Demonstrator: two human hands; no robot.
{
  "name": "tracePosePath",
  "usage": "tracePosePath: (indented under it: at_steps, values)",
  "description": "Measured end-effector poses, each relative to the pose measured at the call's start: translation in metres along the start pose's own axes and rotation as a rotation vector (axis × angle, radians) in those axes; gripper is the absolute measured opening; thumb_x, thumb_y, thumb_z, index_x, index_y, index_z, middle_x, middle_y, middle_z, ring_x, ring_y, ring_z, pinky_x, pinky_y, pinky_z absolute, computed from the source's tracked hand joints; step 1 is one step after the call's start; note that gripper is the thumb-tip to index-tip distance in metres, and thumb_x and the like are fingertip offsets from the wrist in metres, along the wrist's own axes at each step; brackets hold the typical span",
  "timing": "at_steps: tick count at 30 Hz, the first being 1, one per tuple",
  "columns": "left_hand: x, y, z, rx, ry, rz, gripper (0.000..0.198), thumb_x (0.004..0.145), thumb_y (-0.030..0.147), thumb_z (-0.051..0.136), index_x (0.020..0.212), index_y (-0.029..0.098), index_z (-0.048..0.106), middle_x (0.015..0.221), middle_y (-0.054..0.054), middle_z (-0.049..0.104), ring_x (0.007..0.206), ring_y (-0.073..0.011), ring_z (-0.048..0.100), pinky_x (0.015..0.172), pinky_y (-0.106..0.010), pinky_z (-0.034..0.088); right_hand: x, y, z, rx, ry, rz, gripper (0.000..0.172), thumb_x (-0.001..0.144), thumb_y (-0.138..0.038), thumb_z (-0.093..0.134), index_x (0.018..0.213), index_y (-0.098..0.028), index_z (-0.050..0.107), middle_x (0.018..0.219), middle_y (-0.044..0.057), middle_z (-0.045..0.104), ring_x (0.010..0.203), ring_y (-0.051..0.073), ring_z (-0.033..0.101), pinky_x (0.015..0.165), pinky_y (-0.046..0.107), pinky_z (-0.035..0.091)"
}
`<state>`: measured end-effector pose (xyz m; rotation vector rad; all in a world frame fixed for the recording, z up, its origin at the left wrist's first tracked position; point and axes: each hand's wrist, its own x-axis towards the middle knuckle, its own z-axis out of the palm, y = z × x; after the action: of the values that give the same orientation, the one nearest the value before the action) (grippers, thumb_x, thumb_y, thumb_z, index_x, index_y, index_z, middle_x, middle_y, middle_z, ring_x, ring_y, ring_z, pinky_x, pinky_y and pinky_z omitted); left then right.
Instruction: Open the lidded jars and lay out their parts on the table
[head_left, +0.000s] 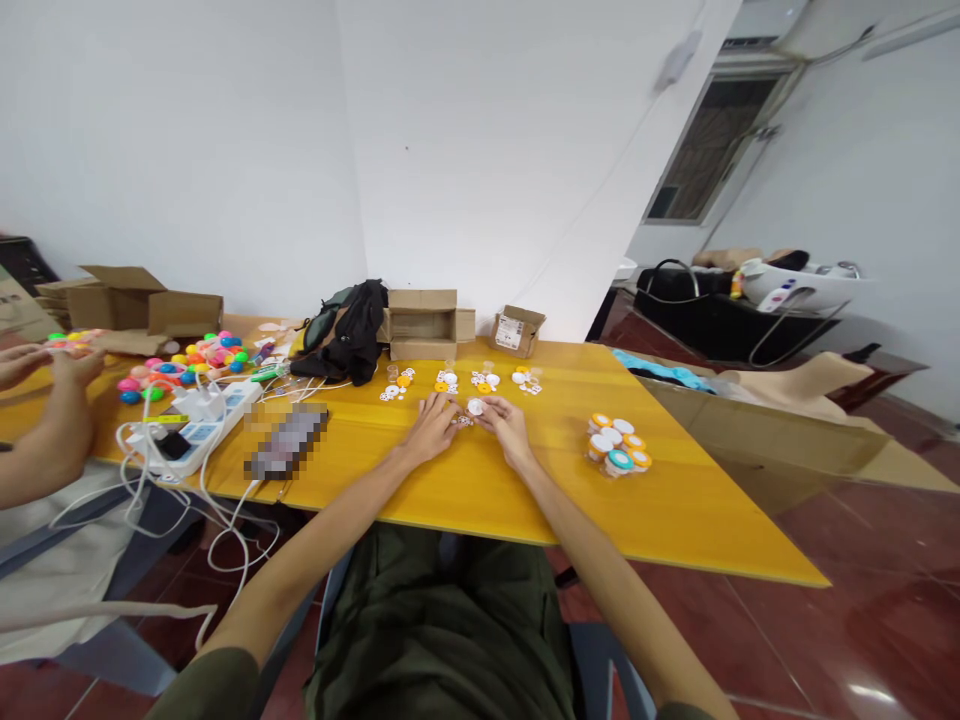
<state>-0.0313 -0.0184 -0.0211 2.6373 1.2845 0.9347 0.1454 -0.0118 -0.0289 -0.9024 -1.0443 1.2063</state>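
Note:
Above the middle of the yellow table (555, 480), my right hand (508, 428) pinches a round white disc (475, 406), like a lid, between thumb and fingers. Just left of it, my left hand (433, 426) has its fingers bent and close together at the tabletop. Small white pieces with dark spots (465, 421) lie at its fingertips; what the fingers grip is too small to make out. Beyond my hands, several little groups of spotted pieces, white and orange discs (442, 387) and clear cups (538, 376) are laid out in a row.
At right stand several small round containers with orange, white and teal lids (619, 460). A phone (289, 440), a power strip (199, 430) with cables and colourful balls (184, 362) are at left. Behind are a black bag (349, 330) and cardboard boxes (424, 345). Another person's hands (71, 365) work far left.

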Motion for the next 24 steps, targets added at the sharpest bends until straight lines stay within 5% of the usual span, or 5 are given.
tracePosePath:
  at_steps: [14,24]
  values:
    - [0.0007,0.0039,-0.0038,-0.016,-0.062,0.012,0.022,0.093,0.021,0.056,0.108,0.030,0.070,0.121,-0.007,0.054,0.113,-0.0272,0.046,0.094,-0.043,0.041,0.0007,-0.0073,-0.0015,0.028,0.127,0.063,0.022,0.064,-0.033,0.081,0.074,-0.022,0.065,0.075,0.001,0.075,0.076,0.021,0.074,0.074,0.035,0.063]
    - [0.0019,0.0084,-0.0091,-0.099,0.009,0.018,0.029,0.094,0.028,0.057,0.122,0.027,0.060,0.121,-0.008,0.058,0.112,-0.0262,0.051,0.096,-0.041,0.042,-0.0044,-0.0084,0.0034,0.031,-0.026,0.173,0.024,0.062,-0.033,0.086,0.071,-0.022,0.066,0.071,-0.001,0.074,0.066,0.016,0.073,0.073,0.033,0.064]
